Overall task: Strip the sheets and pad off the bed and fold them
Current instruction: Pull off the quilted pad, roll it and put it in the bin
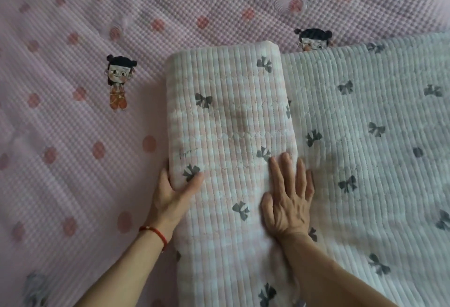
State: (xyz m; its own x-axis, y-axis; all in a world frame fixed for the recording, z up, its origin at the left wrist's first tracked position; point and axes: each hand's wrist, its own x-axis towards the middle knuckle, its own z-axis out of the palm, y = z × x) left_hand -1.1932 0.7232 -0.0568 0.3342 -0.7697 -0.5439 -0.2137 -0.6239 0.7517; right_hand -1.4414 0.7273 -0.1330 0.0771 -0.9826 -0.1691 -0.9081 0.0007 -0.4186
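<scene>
Right hand: right hand [288, 199] lies flat, palm down, on the folded pad, fingers [287, 167] straight and slightly spread, tips near the fold's right edge; it grips nothing.
Left hand: left hand [174, 189] holds the left edge of the folded part, thumb on top beside a bow print, the other fingers curled under the edge and hidden.
Bracelet: red string bracelet [155, 233] round the left wrist.
Pad: quilted pad [365, 148] with ribbed stitching, pale pink-and-white check and grey bow prints; it lies on the bed at centre and right, running out of view at the bottom and right.
Fold: folded section [226, 116] lies doubled over as a long thick band on the pad's left side, with rounded corners at its far end.
Sheet: pink waffle-textured sheet [73, 75] with red dots covers the bed under and around the pad, with diagonal creases.
Prints: cartoon figure [118, 82] printed left of the fold; a second cartoon figure [313, 38] half covered by the pad's far edge.
Room: only the bed surface shows.
</scene>
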